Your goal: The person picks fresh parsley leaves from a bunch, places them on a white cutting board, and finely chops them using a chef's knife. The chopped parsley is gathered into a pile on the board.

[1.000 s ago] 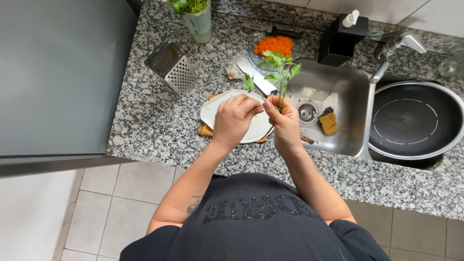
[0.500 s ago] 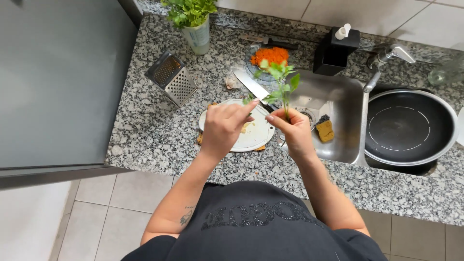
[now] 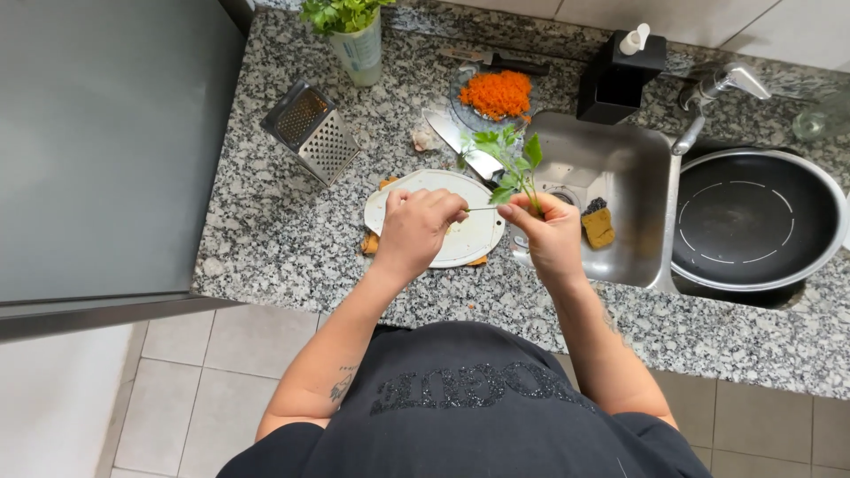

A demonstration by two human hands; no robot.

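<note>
You hold a leafy herb sprig (image 3: 512, 164) upright in your right hand (image 3: 547, 232), fingers pinched on its stem, while your left hand (image 3: 416, 226) pinches a thin stalk beside it, above the white plate (image 3: 474, 243) near the worktop's front edge.

Head view, looking straight down. Both hands over a white plate (image 3: 460, 239) on the granite table (image 3: 266, 230). Right hand (image 3: 551, 232) pinches a leafy green herb sprig (image 3: 512, 159), leaves up. Left hand (image 3: 416, 226) closed on the thin stem end, which runs across between the two hands. Knife (image 3: 462, 142) lies just behind the plate. Bowl of grated carrot (image 3: 498, 93) behind that. Box grater (image 3: 312, 133) to the left, tilted. Cup of green herbs (image 3: 356, 44) at the back. Sink (image 3: 620, 186) to the right with a yellow sponge (image 3: 598, 227) inside. Black soap dispenser (image 3: 620, 75) behind the sink, tap (image 3: 713, 97) beside it. Dark pan (image 3: 753, 221) right of the sink.
</note>
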